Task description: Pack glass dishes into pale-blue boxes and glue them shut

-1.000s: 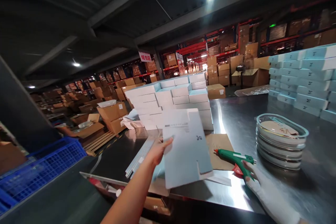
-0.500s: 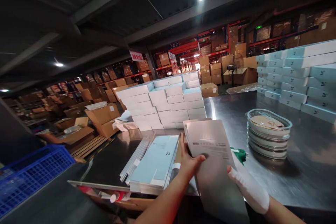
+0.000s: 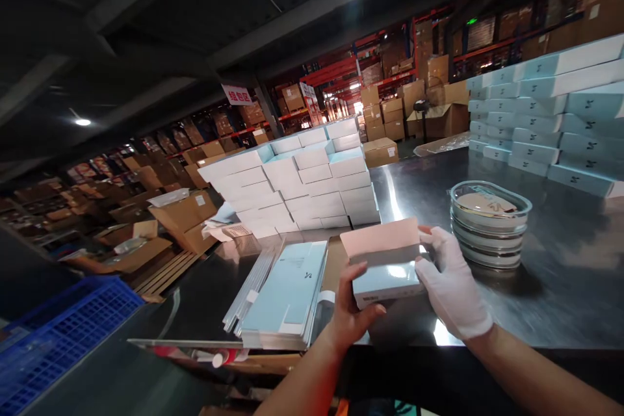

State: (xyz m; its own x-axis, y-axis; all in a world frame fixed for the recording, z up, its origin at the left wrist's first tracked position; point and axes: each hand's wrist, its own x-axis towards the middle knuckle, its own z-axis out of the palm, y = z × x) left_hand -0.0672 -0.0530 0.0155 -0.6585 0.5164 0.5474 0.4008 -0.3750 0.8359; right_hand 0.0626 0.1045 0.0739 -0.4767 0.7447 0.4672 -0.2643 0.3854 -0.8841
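A pale box with a raised end flap is held between my two hands over the near part of the metal table. My bare left hand grips its left side, thumb along the lower edge. My right hand, in a white glove, pinches the right side near the flap. Just left of the box lies a pile of flat light-blue cartons with a small dark logo. Thin whitish strips lie along that pile. To the right of my gloved hand stands a stack of clear oval containers.
White boxes form a wall across the table's back. More light-blue boxes are piled at the right rear. A blue crate is at lower left. Brown cartons and racks stand beyond the metal table.
The flat-looking carton has become an opened-out box, turned so its flapped end shows. My right hand has moved up to its far right side. A green object beside it is now out of sight.
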